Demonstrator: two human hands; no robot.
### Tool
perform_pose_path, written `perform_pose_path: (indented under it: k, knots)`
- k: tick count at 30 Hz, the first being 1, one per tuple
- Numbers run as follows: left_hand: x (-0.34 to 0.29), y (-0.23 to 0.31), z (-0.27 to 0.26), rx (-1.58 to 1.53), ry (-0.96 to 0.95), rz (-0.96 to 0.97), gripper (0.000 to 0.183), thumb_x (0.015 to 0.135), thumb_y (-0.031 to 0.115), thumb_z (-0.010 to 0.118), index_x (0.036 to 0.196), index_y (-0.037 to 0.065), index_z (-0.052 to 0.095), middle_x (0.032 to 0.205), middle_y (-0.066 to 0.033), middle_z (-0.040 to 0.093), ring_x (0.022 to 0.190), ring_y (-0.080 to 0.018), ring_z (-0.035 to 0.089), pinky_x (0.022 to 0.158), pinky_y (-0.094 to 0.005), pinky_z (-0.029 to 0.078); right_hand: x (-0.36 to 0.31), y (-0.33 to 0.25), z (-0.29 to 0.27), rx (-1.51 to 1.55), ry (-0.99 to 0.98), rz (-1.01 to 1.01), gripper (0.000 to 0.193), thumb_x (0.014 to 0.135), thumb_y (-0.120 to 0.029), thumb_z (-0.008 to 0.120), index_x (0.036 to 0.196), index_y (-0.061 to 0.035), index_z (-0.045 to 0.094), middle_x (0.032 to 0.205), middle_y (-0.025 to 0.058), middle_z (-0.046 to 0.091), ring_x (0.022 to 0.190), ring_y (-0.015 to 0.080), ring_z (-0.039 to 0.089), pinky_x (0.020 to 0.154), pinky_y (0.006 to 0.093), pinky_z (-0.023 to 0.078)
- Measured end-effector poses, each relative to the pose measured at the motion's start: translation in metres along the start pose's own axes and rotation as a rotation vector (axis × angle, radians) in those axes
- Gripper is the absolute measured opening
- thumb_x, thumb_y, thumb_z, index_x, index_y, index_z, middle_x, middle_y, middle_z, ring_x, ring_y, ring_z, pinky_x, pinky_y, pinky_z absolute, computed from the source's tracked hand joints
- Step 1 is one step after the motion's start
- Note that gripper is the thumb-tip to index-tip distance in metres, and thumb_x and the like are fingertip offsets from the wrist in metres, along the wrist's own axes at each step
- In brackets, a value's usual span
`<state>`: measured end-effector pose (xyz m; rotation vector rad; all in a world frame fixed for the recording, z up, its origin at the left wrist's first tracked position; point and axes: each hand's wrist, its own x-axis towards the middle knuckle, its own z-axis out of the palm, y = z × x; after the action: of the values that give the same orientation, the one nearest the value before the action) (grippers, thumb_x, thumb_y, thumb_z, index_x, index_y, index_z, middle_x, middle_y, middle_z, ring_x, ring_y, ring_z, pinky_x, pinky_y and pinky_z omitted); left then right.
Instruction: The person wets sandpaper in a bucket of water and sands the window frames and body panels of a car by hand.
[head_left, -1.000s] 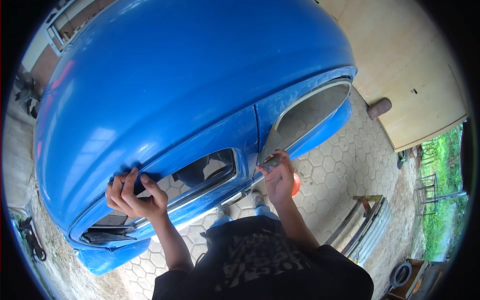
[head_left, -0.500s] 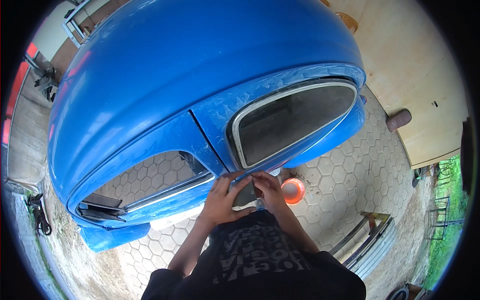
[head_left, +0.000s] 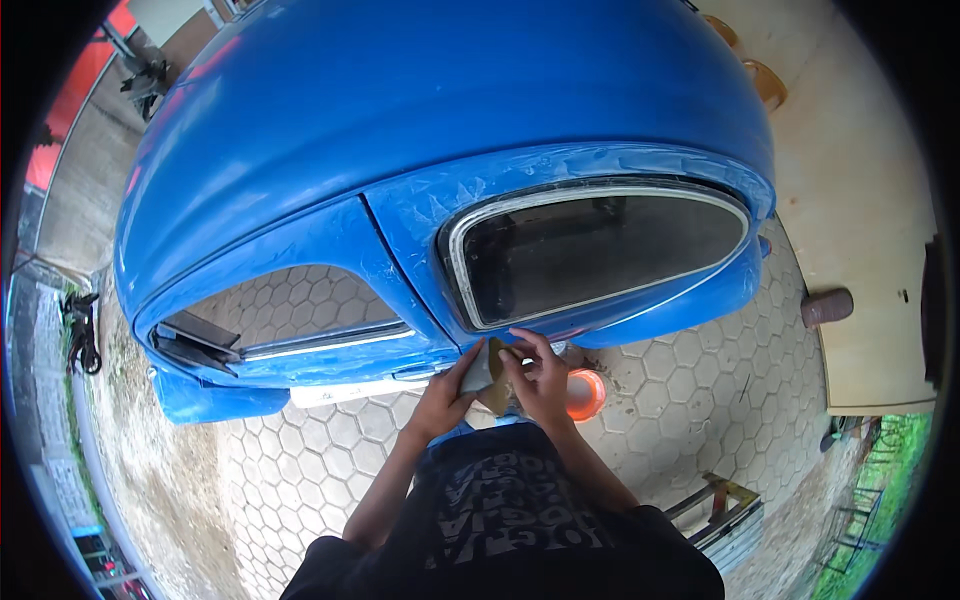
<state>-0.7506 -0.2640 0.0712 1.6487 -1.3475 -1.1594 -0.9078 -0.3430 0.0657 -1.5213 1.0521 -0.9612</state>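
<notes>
In front of my chest, both hands hold a bent sheet of sandpaper (head_left: pixel 480 372), grey on one face and tan on the other. My left hand (head_left: pixel 440 406) pinches its grey side. On the tan part close the fingers of my right hand (head_left: pixel 542 386), the index finger stretched toward the car. Just beyond is the side of a rounded blue car (head_left: pixel 450 100), with whitish smears around its windows. The dark rear side window (head_left: pixel 600 250) has a pale trim. Left of it, paving shows through the door window opening (head_left: pixel 290 310).
An orange bucket (head_left: pixel 585 394) stands on the hexagonal paving (head_left: pixel 690 375) right of my hands. At the right are a large pale board (head_left: pixel 860 200) and a brownish cylindrical object (head_left: pixel 828 307). Metal frame pieces (head_left: pixel 728 515) lie at lower right.
The sandpaper, earlier flat and grey, is now bent with its tan face showing. My right hand has shifted along it. The view has turned, so the car sits farther right.
</notes>
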Motion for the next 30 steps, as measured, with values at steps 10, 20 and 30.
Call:
perform_pose_path:
  k: [10,20,30]
  knots:
    - [-0.024,0.000,0.008,-0.606,0.268,-0.223,0.066,0.099,0.046,0.028,0.145,0.001,0.012,0.145,-0.0129,0.028,0.134,-0.0227,0.027,0.108,-0.0329,0.024,-0.021,-0.009,0.056,-0.035,-0.267,-0.327,0.043,0.089,-0.006,0.052,0.130,0.0030,0.046,0.126,0.0209,0.050,0.112,0.0318,0.055,0.087,0.0336,0.047]
    - [-0.049,-0.031,-0.039,-0.753,0.018,-0.144,0.097,0.083,0.076,0.003,0.146,0.002,0.001,0.152,-0.0153,0.010,0.139,-0.0291,0.013,0.112,-0.0417,0.015,-0.015,-0.026,0.088,0.022,-0.441,-0.336,0.048,0.083,-0.007,0.059,0.128,0.0023,0.048,0.127,0.0177,0.049,0.118,0.0283,0.050,0.097,0.0351,0.041]
    - [-0.043,-0.022,-0.101,-0.671,0.231,0.129,0.039,0.090,0.004,0.056,0.127,0.002,0.048,0.104,-0.0016,0.053,0.091,-0.0111,0.054,0.083,-0.0263,0.045,0.015,-0.092,0.117,0.257,-0.272,-0.042,0.022,0.086,-0.013,0.059,0.103,0.0003,0.057,0.092,0.0077,0.063,0.086,0.0092,0.056,0.078,0.0252,0.043]
